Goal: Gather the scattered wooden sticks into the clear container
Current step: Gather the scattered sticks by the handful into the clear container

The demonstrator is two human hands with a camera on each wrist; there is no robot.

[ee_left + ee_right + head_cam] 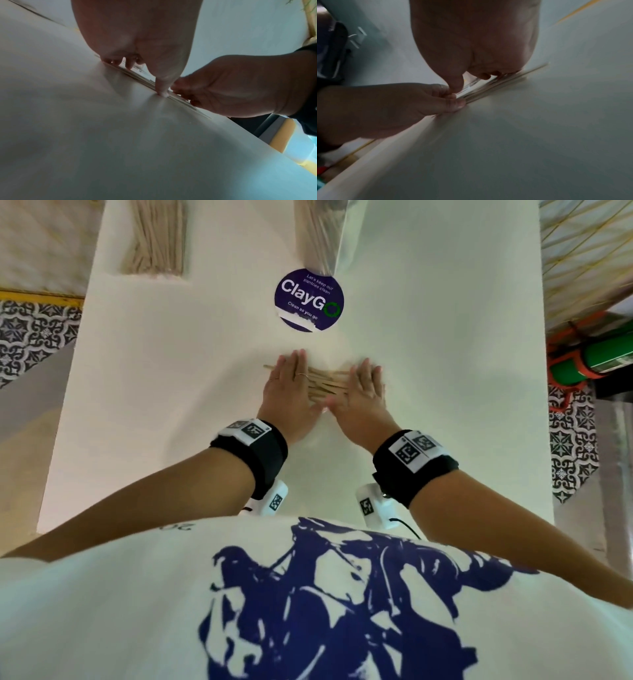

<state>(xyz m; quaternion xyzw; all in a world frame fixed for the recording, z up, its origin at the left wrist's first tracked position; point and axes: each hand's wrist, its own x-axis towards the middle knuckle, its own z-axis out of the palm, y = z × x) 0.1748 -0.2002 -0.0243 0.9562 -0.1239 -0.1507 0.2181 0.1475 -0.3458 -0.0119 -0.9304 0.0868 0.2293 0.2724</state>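
Note:
A loose bundle of wooden sticks [329, 383] lies crosswise in the middle of the white table [171, 405]. My left hand [294, 381] arches over its left part and my right hand [354, 386] over its right part. In the left wrist view the left thumb [162, 92] presses the near side of the sticks [142, 79] while the fingertips come down on the far side. In the right wrist view the right hand's fingers curl onto the sticks [501, 81], and my left hand [450, 102] pinches their other end. The clear container [322, 234] stands at the far centre with sticks inside.
Another heap of wooden sticks [154, 237] lies at the table's far left. A round purple ClayGo sticker [309, 299] sits between my hands and the container. A green cylinder [596, 357] lies off the table's right edge, over patterned floor tiles.

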